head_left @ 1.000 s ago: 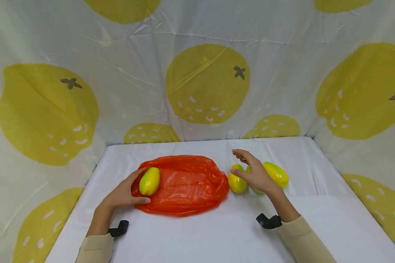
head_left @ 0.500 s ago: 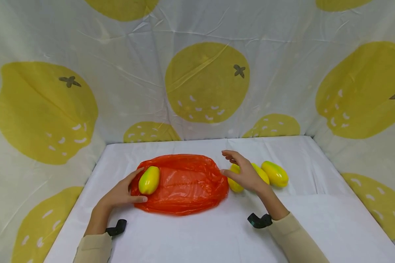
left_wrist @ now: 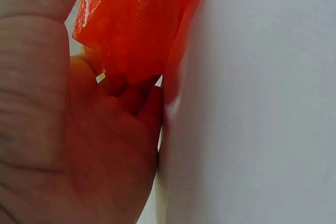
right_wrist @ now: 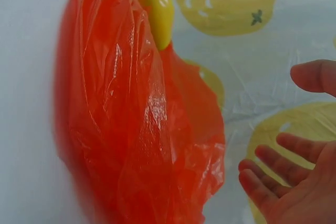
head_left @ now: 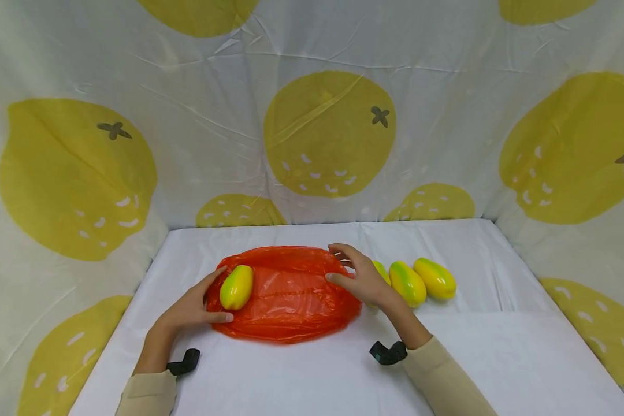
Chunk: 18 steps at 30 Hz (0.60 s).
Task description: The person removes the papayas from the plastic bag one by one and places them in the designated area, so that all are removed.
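A red plastic bag [head_left: 291, 300] lies spread on the white-covered table with its mouth wide. One glossy yellow-green fruit, shaped like a mango or small papaya [head_left: 236, 288], rests at its left end. My left hand [head_left: 192, 306] cups that end, thumb along the near edge and fingers at the far side; in the left wrist view its fingers touch the red plastic. Above the bag's right end is my right hand [head_left: 361, 280], thumb and fingers spread apart, holding nothing. In the right wrist view, the right hand [right_wrist: 299, 182] appears beside the bag.
To the right of the bag sit more such fruits in a row: one partly hidden behind the right hand, a middle fruit [head_left: 408, 283] and a right-hand fruit [head_left: 435, 278]. A lemon-print curtain [head_left: 442, 133] stands behind the table and along both sides.
My right hand has moved left from above the loose fruits to the bag's right end, uncovering the middle fruit. The left hand, the bag and the fruit in it have stayed about where they were.
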Each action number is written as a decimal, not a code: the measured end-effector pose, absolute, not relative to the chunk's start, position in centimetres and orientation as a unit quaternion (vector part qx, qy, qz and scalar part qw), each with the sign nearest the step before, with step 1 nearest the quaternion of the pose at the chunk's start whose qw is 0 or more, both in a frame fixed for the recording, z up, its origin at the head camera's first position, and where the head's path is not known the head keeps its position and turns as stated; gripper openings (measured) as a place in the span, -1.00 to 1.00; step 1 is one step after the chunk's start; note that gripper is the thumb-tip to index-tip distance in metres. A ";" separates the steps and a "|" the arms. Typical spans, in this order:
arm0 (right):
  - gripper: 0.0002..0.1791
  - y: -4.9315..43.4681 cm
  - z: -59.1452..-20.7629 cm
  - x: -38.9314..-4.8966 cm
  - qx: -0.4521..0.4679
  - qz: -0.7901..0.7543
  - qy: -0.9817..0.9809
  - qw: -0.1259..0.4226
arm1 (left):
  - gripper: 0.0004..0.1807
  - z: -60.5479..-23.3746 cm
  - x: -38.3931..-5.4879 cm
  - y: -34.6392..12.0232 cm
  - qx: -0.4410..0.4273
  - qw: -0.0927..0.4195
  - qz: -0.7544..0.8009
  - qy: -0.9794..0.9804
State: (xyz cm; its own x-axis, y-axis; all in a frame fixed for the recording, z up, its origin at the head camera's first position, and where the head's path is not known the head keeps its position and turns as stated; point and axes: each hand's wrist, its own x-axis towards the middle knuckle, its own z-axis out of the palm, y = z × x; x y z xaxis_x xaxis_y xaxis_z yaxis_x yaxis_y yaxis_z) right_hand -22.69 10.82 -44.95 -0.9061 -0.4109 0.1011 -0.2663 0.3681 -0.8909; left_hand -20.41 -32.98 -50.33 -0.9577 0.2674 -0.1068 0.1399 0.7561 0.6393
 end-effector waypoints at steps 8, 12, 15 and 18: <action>-0.25 8.7 -45.3 -22.9 -0.219 -0.524 0.819 0.078 | 0.32 -49.9 -20.3 -33.0 0.112 0.095 0.335 0.931; -0.25 7.7 -45.5 -22.9 -0.220 -0.528 0.816 0.085 | 0.33 -50.0 -20.5 -32.7 0.116 0.093 0.338 0.929; -0.26 6.8 -45.7 -22.8 -0.226 -0.530 0.812 0.094 | 0.34 -50.0 -20.6 -32.6 0.113 0.093 0.336 0.930; -0.27 6.0 -45.9 -22.8 -0.237 -0.529 0.809 0.095 | 0.34 -50.0 -20.5 -32.5 0.110 0.093 0.336 0.931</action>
State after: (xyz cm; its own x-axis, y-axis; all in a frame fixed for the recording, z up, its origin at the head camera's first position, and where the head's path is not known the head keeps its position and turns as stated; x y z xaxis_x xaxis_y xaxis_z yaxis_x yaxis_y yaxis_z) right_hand -22.80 6.01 -45.89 -0.8691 -0.4849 0.0974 -0.2838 0.3277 -0.9012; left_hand -20.48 -32.51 -49.99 -0.9587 0.2666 -0.0988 0.1419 0.7498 0.6462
